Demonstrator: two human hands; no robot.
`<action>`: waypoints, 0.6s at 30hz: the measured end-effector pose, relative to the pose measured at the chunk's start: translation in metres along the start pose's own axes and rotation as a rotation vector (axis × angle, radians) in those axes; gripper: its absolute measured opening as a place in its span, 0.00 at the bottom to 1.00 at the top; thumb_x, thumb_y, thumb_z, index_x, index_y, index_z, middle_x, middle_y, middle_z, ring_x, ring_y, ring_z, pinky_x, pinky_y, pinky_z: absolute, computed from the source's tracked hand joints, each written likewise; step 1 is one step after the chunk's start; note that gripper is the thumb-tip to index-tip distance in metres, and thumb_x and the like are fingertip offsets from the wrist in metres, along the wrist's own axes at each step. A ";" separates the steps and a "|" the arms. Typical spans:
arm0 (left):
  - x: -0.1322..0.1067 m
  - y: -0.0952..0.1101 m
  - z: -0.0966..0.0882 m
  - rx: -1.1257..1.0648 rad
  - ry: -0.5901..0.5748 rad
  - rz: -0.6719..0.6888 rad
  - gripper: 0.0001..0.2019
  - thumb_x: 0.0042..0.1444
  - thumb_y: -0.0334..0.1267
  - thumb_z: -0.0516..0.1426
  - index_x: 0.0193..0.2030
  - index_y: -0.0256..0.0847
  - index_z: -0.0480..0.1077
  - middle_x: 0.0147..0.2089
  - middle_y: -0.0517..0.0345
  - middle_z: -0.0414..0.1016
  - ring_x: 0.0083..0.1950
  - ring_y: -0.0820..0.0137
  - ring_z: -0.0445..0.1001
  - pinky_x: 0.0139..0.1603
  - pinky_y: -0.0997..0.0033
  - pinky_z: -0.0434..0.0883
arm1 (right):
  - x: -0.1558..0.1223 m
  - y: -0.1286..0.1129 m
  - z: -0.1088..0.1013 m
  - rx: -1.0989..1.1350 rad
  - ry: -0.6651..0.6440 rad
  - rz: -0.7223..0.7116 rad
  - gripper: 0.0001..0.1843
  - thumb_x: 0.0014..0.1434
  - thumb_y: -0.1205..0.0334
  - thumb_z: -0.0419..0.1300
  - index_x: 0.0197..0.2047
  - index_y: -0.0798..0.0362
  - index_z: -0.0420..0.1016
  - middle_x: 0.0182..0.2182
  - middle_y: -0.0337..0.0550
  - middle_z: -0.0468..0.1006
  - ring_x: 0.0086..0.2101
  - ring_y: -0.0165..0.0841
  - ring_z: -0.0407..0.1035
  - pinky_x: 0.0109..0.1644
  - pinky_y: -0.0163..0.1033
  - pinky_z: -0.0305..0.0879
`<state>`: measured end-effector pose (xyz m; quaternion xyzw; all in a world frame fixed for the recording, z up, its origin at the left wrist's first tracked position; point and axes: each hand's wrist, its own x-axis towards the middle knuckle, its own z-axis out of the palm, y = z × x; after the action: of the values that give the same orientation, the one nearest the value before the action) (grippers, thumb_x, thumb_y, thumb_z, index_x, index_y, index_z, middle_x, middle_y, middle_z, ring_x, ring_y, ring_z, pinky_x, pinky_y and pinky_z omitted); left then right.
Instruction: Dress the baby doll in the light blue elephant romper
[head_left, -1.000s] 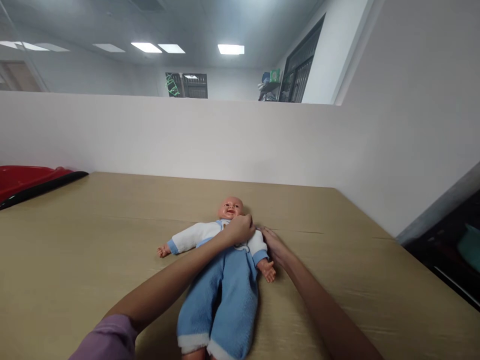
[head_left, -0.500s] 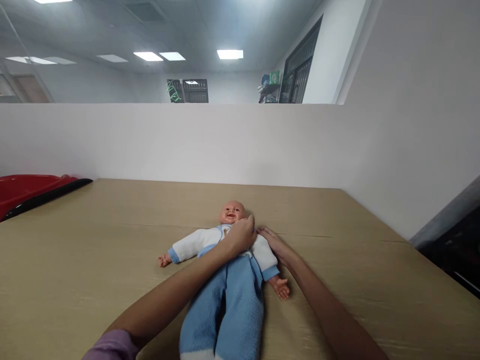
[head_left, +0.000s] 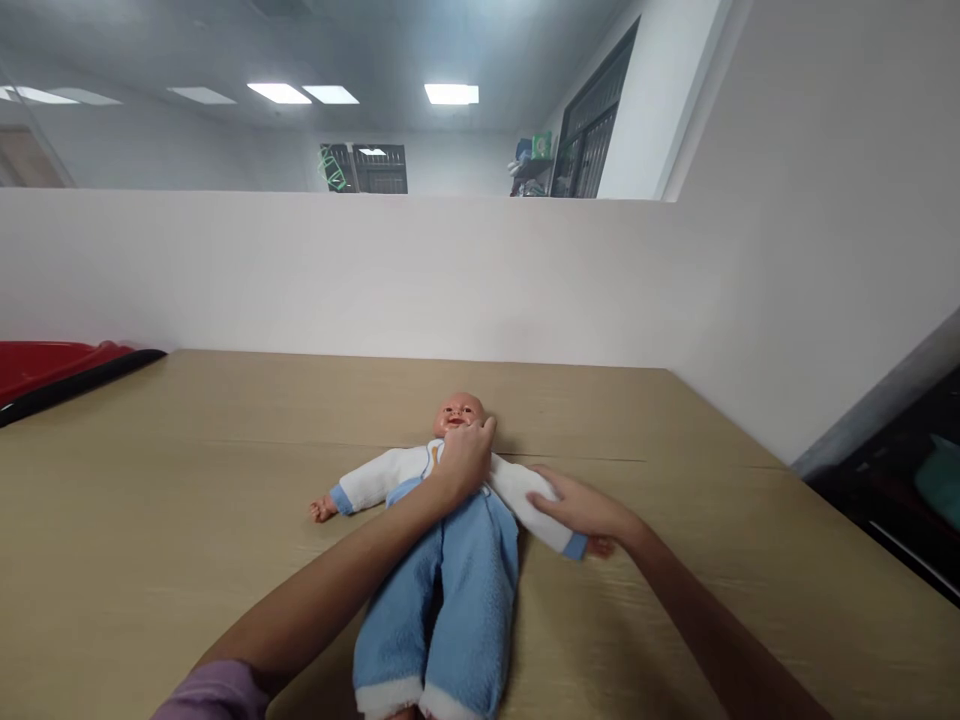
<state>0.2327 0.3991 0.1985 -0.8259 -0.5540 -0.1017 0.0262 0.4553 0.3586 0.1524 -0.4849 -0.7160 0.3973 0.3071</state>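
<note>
A baby doll [head_left: 472,590] lies on its back on the table, head toward the wall, in a white top with blue cuffs and blue fleece trousers. My left hand [head_left: 466,462] is closed on the doll's white top at the collar and shoulder, just below the chin, and covers part of the chest. Around the doll's sleeve [head_left: 525,495] on the right side, my right hand [head_left: 583,503] has its thumb and fingers closed. That arm slants outward, with the doll's small hand partly hidden under mine. The other doll arm stretches out to the left on the tabletop.
The wooden table [head_left: 187,560] has a thin seam running across it. Behind rises a white wall [head_left: 420,280] with a window above. A red plastic object [head_left: 52,365] with a black edge stands at the left. Something dark [head_left: 900,490] is beyond the right edge.
My right hand has moved from the doll's shoulder down and outward along the sleeve, and the doll's arm has swung outward. My left hand stays at the collar. The view has shifted slightly.
</note>
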 end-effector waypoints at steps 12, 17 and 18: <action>-0.065 -0.043 -0.012 -0.374 0.288 0.138 0.16 0.74 0.49 0.50 0.58 0.43 0.70 0.62 0.45 0.74 0.65 0.52 0.69 0.67 0.48 0.65 | -0.017 0.003 0.000 -0.436 0.241 -0.125 0.23 0.70 0.55 0.56 0.63 0.56 0.74 0.60 0.61 0.77 0.60 0.55 0.69 0.66 0.63 0.63; -0.133 -0.096 0.011 -0.780 0.330 -0.106 0.16 0.73 0.51 0.52 0.54 0.43 0.69 0.51 0.50 0.75 0.53 0.58 0.73 0.59 0.55 0.70 | -0.050 -0.015 0.039 -0.428 0.290 -0.264 0.12 0.71 0.57 0.56 0.53 0.48 0.77 0.51 0.51 0.80 0.55 0.49 0.71 0.62 0.56 0.65; -0.143 -0.101 0.016 -0.872 0.268 -0.134 0.16 0.72 0.52 0.53 0.54 0.43 0.69 0.50 0.51 0.75 0.52 0.58 0.74 0.57 0.56 0.71 | -0.052 -0.017 0.047 -0.370 0.252 -0.262 0.11 0.72 0.56 0.56 0.51 0.48 0.77 0.49 0.50 0.81 0.53 0.47 0.72 0.60 0.54 0.67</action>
<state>0.0895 0.3105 0.1480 -0.7018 -0.5033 -0.4327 -0.2589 0.4265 0.2934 0.1411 -0.4817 -0.7892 0.1531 0.3489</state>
